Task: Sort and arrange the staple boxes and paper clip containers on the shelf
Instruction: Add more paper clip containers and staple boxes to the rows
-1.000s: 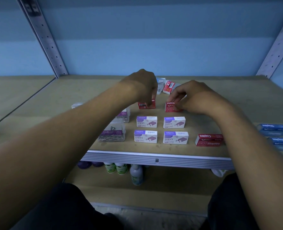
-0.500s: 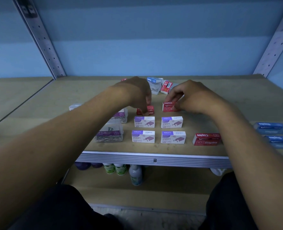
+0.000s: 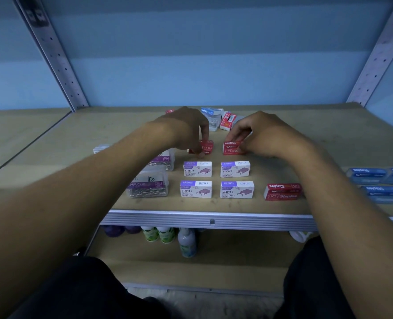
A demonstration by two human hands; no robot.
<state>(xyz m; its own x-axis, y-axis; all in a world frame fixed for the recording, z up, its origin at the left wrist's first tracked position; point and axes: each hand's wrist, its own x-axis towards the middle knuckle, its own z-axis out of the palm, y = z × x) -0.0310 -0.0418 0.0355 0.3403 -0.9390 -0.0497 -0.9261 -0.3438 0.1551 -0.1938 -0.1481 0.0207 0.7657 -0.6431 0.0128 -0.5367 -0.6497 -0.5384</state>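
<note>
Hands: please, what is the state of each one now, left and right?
Left hand: fingers pinch a red staple box on the shelf.
Right hand: fingers grip another red staple box.

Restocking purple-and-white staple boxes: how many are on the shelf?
4, in a two-by-two block: back left, back right, front left, front right. None seem hidden.

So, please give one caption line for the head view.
Left hand and right hand each set a red staple box behind four white staple boxes.

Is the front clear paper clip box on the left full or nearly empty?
Partly filled. Through the clear paper clip box, silver clips lie heaped along the bottom, with see-through space above them behind the purple label.
</note>
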